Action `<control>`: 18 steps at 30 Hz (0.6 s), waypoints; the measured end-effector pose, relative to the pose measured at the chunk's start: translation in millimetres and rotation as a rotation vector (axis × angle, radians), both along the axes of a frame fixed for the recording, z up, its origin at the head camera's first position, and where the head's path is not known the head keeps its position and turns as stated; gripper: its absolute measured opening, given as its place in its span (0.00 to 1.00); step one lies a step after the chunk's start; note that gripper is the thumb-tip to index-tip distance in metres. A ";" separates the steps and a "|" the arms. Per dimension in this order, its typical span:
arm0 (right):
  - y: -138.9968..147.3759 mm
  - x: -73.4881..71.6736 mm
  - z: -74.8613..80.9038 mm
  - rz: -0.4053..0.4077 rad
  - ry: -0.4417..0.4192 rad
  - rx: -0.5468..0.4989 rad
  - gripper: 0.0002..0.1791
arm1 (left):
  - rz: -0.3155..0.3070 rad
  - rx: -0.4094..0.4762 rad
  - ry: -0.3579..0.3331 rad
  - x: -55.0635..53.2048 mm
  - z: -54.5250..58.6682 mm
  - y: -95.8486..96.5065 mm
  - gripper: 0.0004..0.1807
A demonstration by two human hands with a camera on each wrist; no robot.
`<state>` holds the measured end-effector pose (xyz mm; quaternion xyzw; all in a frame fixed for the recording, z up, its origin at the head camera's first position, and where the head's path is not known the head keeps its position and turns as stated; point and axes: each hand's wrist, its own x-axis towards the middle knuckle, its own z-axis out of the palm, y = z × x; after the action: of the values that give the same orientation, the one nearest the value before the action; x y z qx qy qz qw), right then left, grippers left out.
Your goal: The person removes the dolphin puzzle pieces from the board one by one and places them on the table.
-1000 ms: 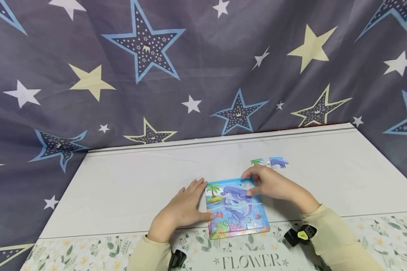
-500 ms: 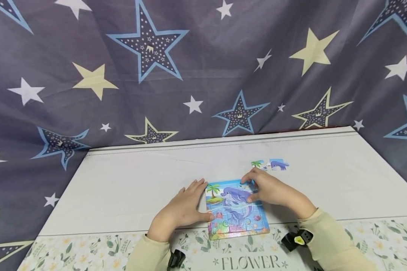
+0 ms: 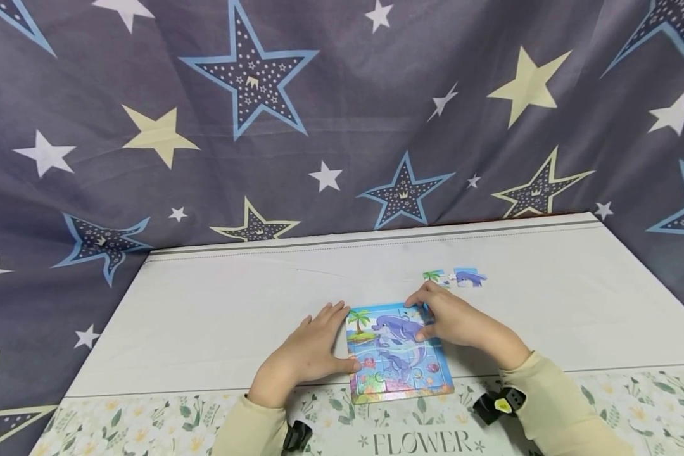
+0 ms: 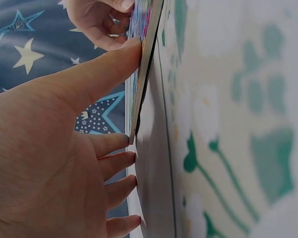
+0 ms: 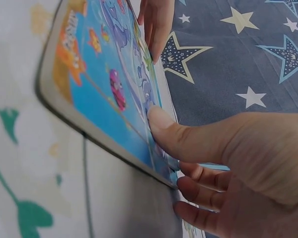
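A jigsaw puzzle (image 3: 396,354) in a thin board tray, with a dolphin and sea picture, lies flat on the table. My left hand (image 3: 304,358) rests at its left edge: the thumb touches the rim, while the straight fingers reach along the side and onto the table, as the left wrist view also shows. At the upper right corner, my right hand (image 3: 462,316) grips the puzzle, its thumb (image 5: 161,119) on the dolphin picture and its curled fingers at the edge. That hand covers the corner's pieces, so their fit cannot be seen.
Beyond the right hand lie loose puzzle pieces: one with a palm tree (image 3: 433,276) and one with a dolphin (image 3: 468,277). The white table (image 3: 234,310) has a flowered front strip (image 3: 177,418). A star-patterned curtain (image 3: 342,114) hangs behind.
My right hand has shifted slightly on the puzzle's upper right corner, its thumb a little lower. The left hand and the puzzle hold still; the head view tilted slightly.
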<state>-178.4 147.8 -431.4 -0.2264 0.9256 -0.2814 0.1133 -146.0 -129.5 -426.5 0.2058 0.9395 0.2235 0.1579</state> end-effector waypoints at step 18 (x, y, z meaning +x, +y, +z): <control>4.4 -2.3 1.2 0.018 0.152 -0.043 0.19 | 0.012 -0.015 0.008 0.0 1.2 0.5 0.55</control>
<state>-180.7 152.2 -430.2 -0.2579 0.9232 -0.2821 0.0406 -145.9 -129.0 -425.3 0.2000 0.9431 0.2163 0.1543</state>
